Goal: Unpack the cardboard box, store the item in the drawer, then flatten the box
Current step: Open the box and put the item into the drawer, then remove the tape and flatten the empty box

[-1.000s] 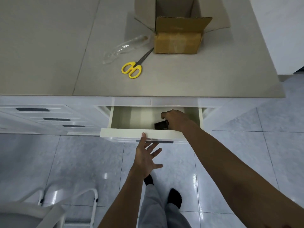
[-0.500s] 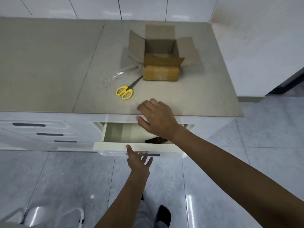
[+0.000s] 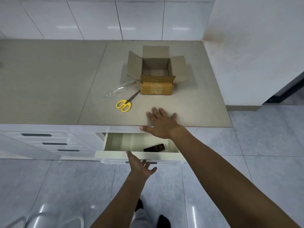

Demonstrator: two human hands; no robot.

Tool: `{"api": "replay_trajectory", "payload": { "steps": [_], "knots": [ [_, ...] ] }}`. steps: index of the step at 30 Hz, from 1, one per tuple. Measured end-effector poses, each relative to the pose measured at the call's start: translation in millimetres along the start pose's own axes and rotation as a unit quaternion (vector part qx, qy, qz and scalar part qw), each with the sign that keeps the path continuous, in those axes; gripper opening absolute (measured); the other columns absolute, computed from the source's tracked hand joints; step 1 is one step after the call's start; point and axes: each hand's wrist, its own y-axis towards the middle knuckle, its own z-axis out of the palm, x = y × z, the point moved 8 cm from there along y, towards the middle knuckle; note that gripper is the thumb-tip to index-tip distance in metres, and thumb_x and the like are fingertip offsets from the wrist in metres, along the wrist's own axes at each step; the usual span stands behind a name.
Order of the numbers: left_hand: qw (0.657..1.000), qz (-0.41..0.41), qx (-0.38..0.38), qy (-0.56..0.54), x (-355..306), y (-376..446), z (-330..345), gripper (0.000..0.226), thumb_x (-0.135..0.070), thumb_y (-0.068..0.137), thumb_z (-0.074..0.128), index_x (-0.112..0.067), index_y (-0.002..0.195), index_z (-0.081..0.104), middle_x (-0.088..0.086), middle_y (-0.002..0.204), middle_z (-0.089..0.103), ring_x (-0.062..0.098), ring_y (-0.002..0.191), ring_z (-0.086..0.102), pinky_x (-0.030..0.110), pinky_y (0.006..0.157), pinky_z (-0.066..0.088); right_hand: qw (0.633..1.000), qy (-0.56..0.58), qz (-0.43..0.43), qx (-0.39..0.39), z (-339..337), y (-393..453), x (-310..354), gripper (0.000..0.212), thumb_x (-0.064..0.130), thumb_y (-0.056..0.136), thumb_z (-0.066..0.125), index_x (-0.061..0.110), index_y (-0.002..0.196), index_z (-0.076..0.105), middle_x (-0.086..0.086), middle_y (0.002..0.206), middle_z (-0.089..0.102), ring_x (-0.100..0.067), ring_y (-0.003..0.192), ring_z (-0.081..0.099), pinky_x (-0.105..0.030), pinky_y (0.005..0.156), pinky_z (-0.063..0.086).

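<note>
An open cardboard box (image 3: 156, 85) stands on the beige countertop (image 3: 189, 109) with its flaps spread and nothing visible inside. Below the counter's front edge a white drawer (image 3: 115, 154) is pulled out. A small black packet (image 3: 154, 148) lies flat at its right front. My right hand (image 3: 162, 123) hovers over the counter's front edge above the drawer, fingers spread, holding nothing. My left hand (image 3: 139, 167) rests its fingertips against the drawer's front panel, fingers apart.
Yellow-handled scissors (image 3: 125, 104) and a strip of clear plastic tape (image 3: 118, 91) lie left of the box. Closed drawers with dark handles (image 3: 54, 143) sit to the left. A white wall (image 3: 255, 55) bounds the counter on the right. Tiled floor lies below.
My right hand let go of the black packet in the drawer, rose out, and moved forward over the counter's edge. My left hand stayed at the drawer front. The view tilted up.
</note>
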Motion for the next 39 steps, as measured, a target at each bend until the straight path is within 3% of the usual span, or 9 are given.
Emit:
{"api": "replay_trajectory", "payload": {
  "steps": [5,11,23,27,30,32,34,37,39],
  "knots": [
    [1.000,-0.023,0.007,0.007,-7,6,12,0.087,-0.074,0.088,0.025,-0.013,0.150,0.028,0.008,0.154,0.037,0.033,0.143,0.031,0.070,0.107,0.018,0.999,0.012,0.013,0.030,-9,5,1,0.085,0.079,0.085,0.022,0.031,0.154,0.011,0.006,0.164,-0.008,-0.020,0.150,-0.008,-0.074,0.108,0.005],
    [0.998,-0.023,0.060,-0.022,-26,18,56,0.095,-0.080,0.083,0.016,-0.016,0.153,0.019,0.007,0.159,0.027,0.045,0.139,0.032,0.076,0.104,0.015,1.000,-0.008,0.012,0.011,-8,1,4,0.087,0.079,0.084,0.027,0.030,0.154,0.011,0.005,0.164,-0.006,-0.022,0.150,-0.007,-0.075,0.107,0.007],
    [0.987,0.001,0.124,-0.105,-40,51,83,0.086,-0.080,0.083,0.016,-0.022,0.137,0.049,0.005,0.143,0.049,0.041,0.134,0.041,0.084,0.089,0.022,1.000,0.003,0.002,0.024,-12,3,2,0.086,0.079,0.084,0.029,0.030,0.153,0.015,0.006,0.164,-0.002,-0.021,0.150,-0.004,-0.074,0.107,0.009],
    [0.991,-0.029,0.125,-0.044,-40,57,65,0.083,-0.077,0.086,0.014,-0.022,0.133,0.053,0.009,0.135,0.054,0.036,0.131,0.043,0.079,0.098,0.021,0.999,-0.029,-0.006,0.027,-14,1,1,0.084,0.077,0.086,0.027,0.029,0.153,0.013,0.005,0.164,-0.003,-0.022,0.150,-0.002,-0.073,0.106,0.014],
    [0.989,-0.062,0.102,0.091,-49,54,47,0.071,-0.070,0.091,0.019,-0.017,0.119,0.056,0.015,0.113,0.059,0.033,0.102,0.056,0.066,0.098,0.037,0.999,-0.033,-0.006,0.036,-14,0,1,0.083,0.076,0.087,0.027,0.030,0.154,0.011,0.005,0.164,-0.004,-0.022,0.150,-0.002,-0.072,0.107,0.015],
    [0.963,-0.097,0.123,0.219,-63,37,39,0.054,-0.058,0.091,0.041,-0.011,0.114,0.057,0.017,0.102,0.062,0.033,0.090,0.060,0.057,0.087,0.047,0.999,-0.025,0.002,0.042,-15,0,0,0.081,0.076,0.087,0.027,0.032,0.153,0.012,0.006,0.164,-0.005,-0.021,0.150,-0.002,-0.070,0.108,0.014],
    [0.895,-0.120,0.148,0.403,-86,11,36,0.050,-0.051,0.089,0.054,-0.010,0.113,0.066,0.014,0.103,0.067,0.033,0.091,0.064,0.052,0.085,0.052,0.998,-0.003,0.014,0.054,-18,-2,0,0.080,0.076,0.087,0.030,0.034,0.153,0.014,0.008,0.164,-0.006,-0.019,0.150,-0.003,-0.069,0.109,0.011],
    [0.761,-0.114,0.201,0.606,-134,-39,54,0.046,-0.049,0.093,0.051,-0.013,0.111,0.072,0.005,0.108,0.069,0.024,0.095,0.067,0.042,0.083,0.057,0.997,0.032,0.027,0.070,-27,-6,5,0.080,0.077,0.086,0.032,0.036,0.153,0.017,0.009,0.163,-0.004,-0.018,0.150,-0.004,-0.067,0.111,0.007],
    [0.718,-0.081,0.232,0.651,-165,-68,82,0.045,-0.046,0.096,0.046,-0.012,0.115,0.069,0.005,0.111,0.070,0.022,0.096,0.068,0.036,0.077,0.058,0.996,0.041,0.033,0.075,-31,-7,5,0.086,0.084,0.079,0.027,0.038,0.152,0.019,0.011,0.163,-0.003,-0.018,0.150,-0.002,-0.066,0.112,0.007]
  ]
}}
